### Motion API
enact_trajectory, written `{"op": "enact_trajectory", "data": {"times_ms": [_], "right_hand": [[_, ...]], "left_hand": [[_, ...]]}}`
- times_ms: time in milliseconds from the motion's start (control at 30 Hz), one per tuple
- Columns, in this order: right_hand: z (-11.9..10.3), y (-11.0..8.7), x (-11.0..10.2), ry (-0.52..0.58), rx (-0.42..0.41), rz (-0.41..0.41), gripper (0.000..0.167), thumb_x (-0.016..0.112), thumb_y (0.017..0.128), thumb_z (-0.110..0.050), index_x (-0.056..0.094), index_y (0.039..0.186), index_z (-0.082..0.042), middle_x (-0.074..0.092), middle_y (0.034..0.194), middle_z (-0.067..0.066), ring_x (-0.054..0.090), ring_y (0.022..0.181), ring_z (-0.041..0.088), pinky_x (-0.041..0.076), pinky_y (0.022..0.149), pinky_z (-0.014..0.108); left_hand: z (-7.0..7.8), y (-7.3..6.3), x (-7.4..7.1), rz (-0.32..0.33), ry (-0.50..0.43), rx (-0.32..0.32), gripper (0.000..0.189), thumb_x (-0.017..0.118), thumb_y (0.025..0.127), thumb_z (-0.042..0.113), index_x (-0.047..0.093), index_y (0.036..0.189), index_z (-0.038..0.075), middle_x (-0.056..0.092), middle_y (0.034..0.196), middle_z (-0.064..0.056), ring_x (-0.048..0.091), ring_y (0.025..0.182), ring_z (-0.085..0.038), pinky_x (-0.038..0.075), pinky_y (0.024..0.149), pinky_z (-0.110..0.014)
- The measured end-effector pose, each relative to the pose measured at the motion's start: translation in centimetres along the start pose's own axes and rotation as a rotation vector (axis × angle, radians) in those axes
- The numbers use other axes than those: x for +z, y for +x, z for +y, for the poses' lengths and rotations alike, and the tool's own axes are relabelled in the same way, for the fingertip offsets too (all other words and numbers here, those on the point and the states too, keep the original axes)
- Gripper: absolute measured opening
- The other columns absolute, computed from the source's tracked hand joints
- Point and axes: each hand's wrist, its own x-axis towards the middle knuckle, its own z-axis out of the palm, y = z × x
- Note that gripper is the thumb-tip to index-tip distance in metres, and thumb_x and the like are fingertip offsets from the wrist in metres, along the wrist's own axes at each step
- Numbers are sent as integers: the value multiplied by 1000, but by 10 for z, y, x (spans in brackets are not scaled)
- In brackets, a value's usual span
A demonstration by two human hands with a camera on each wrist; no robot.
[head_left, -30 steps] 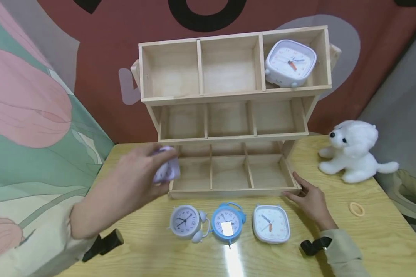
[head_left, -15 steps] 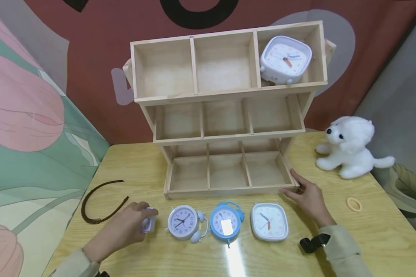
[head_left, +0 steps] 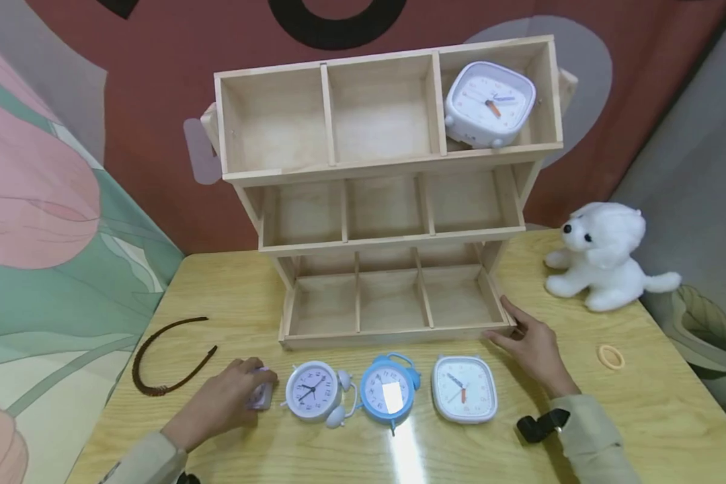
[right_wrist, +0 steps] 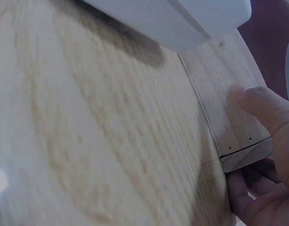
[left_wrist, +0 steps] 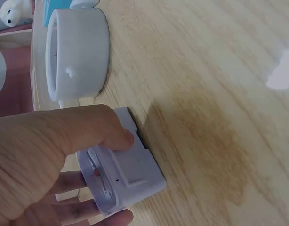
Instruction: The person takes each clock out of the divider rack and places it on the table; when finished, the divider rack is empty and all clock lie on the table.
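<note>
My left hand (head_left: 222, 402) holds a small lavender alarm clock (left_wrist: 130, 165) on the table, left of the other clocks. Its thumb lies on one side and the fingers reach round the other. In the head view the hand hides most of this clock. To its right stand a white twin-bell alarm clock (head_left: 312, 390), a blue twin-bell alarm clock (head_left: 375, 384) and a white square alarm clock (head_left: 480, 386). My right hand (head_left: 535, 349) grips the front right corner of the bottom tier of a wooden tiered organizer (head_left: 393, 338), thumb on the front board (right_wrist: 224, 94).
Another white alarm clock (head_left: 497, 101) leans in the organizer's top right compartment. A brown headband (head_left: 142, 356) lies at the left of the table. On the right are a white plush dog (head_left: 608, 259) and a beige ring (head_left: 611, 357). Curtains hang behind.
My left hand has come down from beside the organizer to the table with the lavender clock, uncovering the headband. The right hand has stayed at the organizer's corner. The head view has shifted slightly.
</note>
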Motion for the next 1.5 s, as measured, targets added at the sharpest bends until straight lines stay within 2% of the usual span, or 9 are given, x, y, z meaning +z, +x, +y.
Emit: {"op": "enact_trajectory", "data": {"times_ms": [100,200,467,567,767,933,1100,1300,1500], "right_hand": [[-2,2,1,29,-23,4,76,80,79,-23,44,143,-5,48,141,25,63,105,29,45,71,3],[-2,4,3,64,-32,-2,76,80,79,-20,43,143,-3,47,141,25,59,112,35,45,77,2],[2,1,3,72,-13,-1,77,80,79,-21,43,144,-4,47,140,28,62,107,36,52,74,13],[5,0,4,56,-23,16,76,80,79,-22,44,143,-4,49,139,26,63,106,33,48,71,6],[8,0,8,80,-38,26,76,81,77,-20,45,142,-3,49,140,25,60,111,34,48,78,7],[7,1,7,83,-32,10,76,81,78,-18,44,143,-3,48,141,25,60,112,34,54,84,29],[5,2,8,70,-8,17,76,81,78,-19,44,143,-4,48,140,26,62,110,33,55,82,26],[1,5,18,78,-23,13,76,81,78,-24,46,142,-6,53,137,23,65,96,24,53,72,18],[0,4,24,67,-28,16,76,82,77,-23,47,142,-8,54,138,19,61,84,15,51,67,17]], "left_hand": [[1,-2,-7,24,29,-7,73,91,55,18,64,123,18,59,123,-16,59,101,-37,56,73,-50],[7,-2,-30,80,84,-3,77,90,58,28,60,129,19,56,128,-18,58,106,-42,54,74,-53],[76,39,-144,550,204,177,58,77,73,24,60,127,12,62,113,-14,61,84,-29,48,50,-33],[109,64,-188,669,168,225,69,77,74,33,53,136,15,54,128,-19,57,94,-34,53,53,-42],[173,114,-247,785,176,262,96,75,69,60,37,148,23,36,149,-24,41,130,-44,47,97,-55],[223,148,-276,740,189,245,100,68,69,71,29,152,30,25,156,-20,30,141,-41,33,113,-52],[261,186,-294,644,206,126,100,59,71,77,18,154,37,13,161,-14,29,142,-39,32,115,-43],[272,228,-293,495,204,17,88,59,79,63,21,152,35,30,151,-13,47,122,-34,52,90,-36],[274,254,-290,374,267,-76,79,63,80,49,29,149,32,47,138,-15,51,119,-35,48,94,-42]]}}
